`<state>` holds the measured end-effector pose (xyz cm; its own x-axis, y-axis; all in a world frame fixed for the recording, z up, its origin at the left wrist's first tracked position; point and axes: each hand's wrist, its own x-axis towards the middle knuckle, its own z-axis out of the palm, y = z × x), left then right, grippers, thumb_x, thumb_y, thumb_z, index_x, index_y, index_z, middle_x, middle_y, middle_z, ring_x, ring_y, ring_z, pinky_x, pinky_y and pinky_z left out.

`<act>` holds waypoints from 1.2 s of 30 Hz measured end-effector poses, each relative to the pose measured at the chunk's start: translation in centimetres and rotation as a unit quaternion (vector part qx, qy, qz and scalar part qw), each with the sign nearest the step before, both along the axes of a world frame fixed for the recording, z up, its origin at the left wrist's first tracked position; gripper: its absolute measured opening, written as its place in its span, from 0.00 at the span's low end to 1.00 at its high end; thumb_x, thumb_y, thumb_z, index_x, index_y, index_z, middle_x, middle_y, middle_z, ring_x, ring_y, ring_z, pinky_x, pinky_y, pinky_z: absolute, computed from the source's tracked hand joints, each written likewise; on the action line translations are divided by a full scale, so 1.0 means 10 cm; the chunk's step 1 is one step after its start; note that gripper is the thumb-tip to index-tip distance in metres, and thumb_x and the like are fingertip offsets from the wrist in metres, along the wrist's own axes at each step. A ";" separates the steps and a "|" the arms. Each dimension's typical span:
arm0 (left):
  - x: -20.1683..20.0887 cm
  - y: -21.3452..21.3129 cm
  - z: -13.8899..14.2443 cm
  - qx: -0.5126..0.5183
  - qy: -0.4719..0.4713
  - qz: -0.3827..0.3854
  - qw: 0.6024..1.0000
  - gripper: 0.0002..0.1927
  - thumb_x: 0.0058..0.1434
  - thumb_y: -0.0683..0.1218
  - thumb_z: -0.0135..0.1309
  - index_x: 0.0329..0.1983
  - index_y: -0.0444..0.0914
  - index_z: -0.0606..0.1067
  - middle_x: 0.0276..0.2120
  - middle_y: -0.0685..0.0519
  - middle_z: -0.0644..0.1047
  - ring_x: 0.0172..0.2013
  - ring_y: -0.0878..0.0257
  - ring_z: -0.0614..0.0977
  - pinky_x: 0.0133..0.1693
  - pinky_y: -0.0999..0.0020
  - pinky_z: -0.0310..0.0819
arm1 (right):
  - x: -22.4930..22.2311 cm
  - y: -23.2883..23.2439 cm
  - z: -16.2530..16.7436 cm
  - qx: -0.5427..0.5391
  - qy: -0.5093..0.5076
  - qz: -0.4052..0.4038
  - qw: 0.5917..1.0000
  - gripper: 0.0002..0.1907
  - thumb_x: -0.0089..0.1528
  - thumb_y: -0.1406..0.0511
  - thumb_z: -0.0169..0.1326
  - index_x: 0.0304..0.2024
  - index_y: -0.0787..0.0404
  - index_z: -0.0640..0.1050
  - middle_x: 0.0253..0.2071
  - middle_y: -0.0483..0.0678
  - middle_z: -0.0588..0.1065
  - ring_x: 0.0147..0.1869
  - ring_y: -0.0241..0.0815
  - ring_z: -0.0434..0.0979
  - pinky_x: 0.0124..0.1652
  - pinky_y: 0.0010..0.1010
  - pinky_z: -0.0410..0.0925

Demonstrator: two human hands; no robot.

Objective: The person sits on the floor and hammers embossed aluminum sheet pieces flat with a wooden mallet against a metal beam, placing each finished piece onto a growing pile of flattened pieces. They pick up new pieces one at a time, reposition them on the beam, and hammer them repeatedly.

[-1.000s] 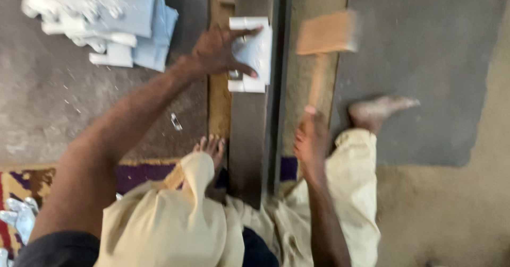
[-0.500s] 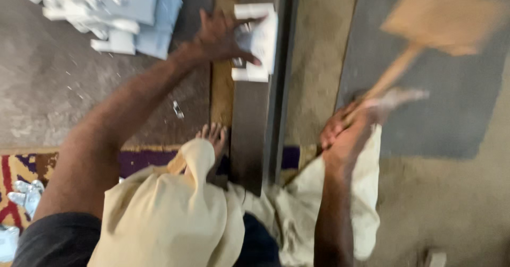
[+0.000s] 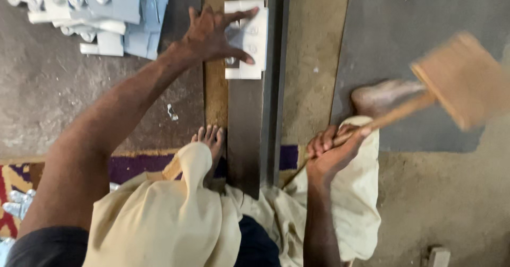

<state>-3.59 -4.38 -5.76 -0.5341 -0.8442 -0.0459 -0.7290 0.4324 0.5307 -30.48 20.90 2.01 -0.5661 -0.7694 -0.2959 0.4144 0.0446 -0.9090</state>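
Observation:
My left hand (image 3: pixel 212 33) lies with fingers spread on a white moulded piece (image 3: pixel 249 39) that rests on a long dark metal bar (image 3: pixel 249 118) running away from me. My right hand (image 3: pixel 332 153) grips the handle of a wooden mallet (image 3: pixel 457 78), whose head is raised and blurred off to the right, well away from the bar. My bare left foot (image 3: pixel 210 139) rests beside the bar's near end. My bare right foot (image 3: pixel 382 94) sits further right on the grey floor.
A pile of white moulded pieces (image 3: pixel 90 12) lies at the upper left on the grey ground. A wooden plank (image 3: pixel 215 97) runs beside the bar. A patterned rug edge (image 3: pixel 16 192) shows at lower left, a small block (image 3: pixel 438 256) at the bottom right.
The mallet went from upright over the bar to swung out and up to the right, then dropped slightly. My left hand stayed on the white piece.

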 end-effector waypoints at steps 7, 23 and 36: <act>0.00 -0.01 0.06 0.032 0.007 0.002 0.999 0.64 0.33 0.83 0.66 0.76 0.64 0.60 0.51 0.42 0.79 0.57 0.40 0.70 0.58 0.30 0.54 | 0.13 -0.11 -0.09 0.210 0.011 0.144 0.967 0.25 0.71 0.43 0.42 0.28 0.51 0.63 0.17 0.36 0.58 0.14 0.29 0.53 0.13 0.25 0.50; 0.02 -0.08 0.15 0.019 0.012 -0.002 1.000 0.63 0.34 0.82 0.66 0.76 0.63 0.61 0.49 0.46 0.81 0.56 0.41 0.72 0.57 0.34 0.56 | 0.19 -0.69 -0.14 0.083 0.023 0.095 0.992 0.27 0.67 0.39 0.38 0.29 0.51 0.63 0.16 0.36 0.58 0.13 0.29 0.55 0.12 0.26 0.53; 0.00 -0.10 0.20 0.005 -0.039 -0.002 0.999 0.66 0.30 0.84 0.64 0.76 0.61 0.64 0.45 0.43 0.81 0.54 0.43 0.74 0.57 0.38 0.59 | 0.33 -0.17 -0.43 0.217 0.083 0.247 0.941 0.19 0.67 0.48 0.50 0.34 0.54 0.68 0.18 0.37 0.59 0.15 0.28 0.55 0.14 0.25 0.52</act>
<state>-3.57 -5.35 -3.79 -0.5322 -0.8411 -0.0964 -0.7664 0.4303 0.4769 -27.22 19.17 -2.31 -0.2384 -0.7780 -0.5813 0.0995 0.5759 -0.8115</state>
